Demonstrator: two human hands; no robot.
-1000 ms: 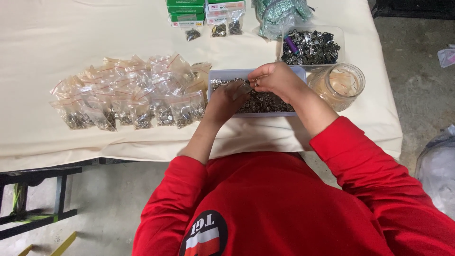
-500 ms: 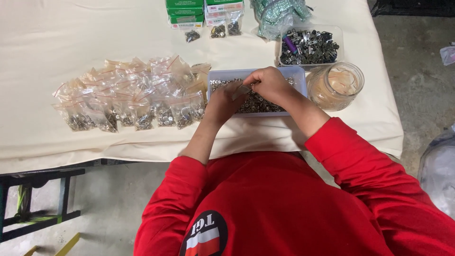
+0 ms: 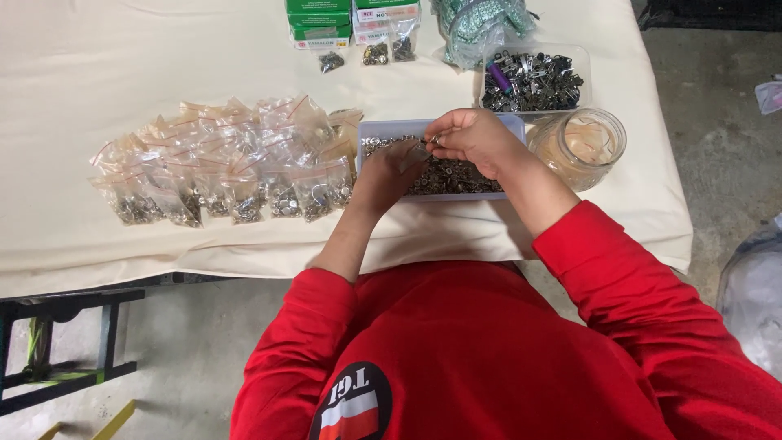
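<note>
The counter (image 3: 122, 244) is covered with a cream cloth and carries every item; a person in a red long-sleeved top leans over its near edge.

A spread of small clear bags (image 3: 228, 163), each with a red-striped seal and a load of metal parts at the bottom, occupies the counter to the left of the hands; the bags overlap one another.

A shallow pale tray (image 3: 375, 130) filled with small silver metal fittings lies directly ahead of the person, touching the right end of the bag spread; both hands work over it.

A clear box (image 3: 578, 57) of darker metal clips, with a purple item among them, sits beyond the tray; a round glass jar (image 3: 580, 147) stands just right of the tray; green cartons (image 3: 319, 20) are stacked at the far edge; a clear bag of teal pieces (image 3: 481, 20) lies beside the box.

The left hand (image 3: 391, 171) rests over the tray, fingers curled, tips meeting the right hand; what it holds cannot be told.

The right hand (image 3: 476, 138) is closed to a pinch; thumb and forefinger grip a small metal fitting (image 3: 429, 143) above the tray's middle.
</note>
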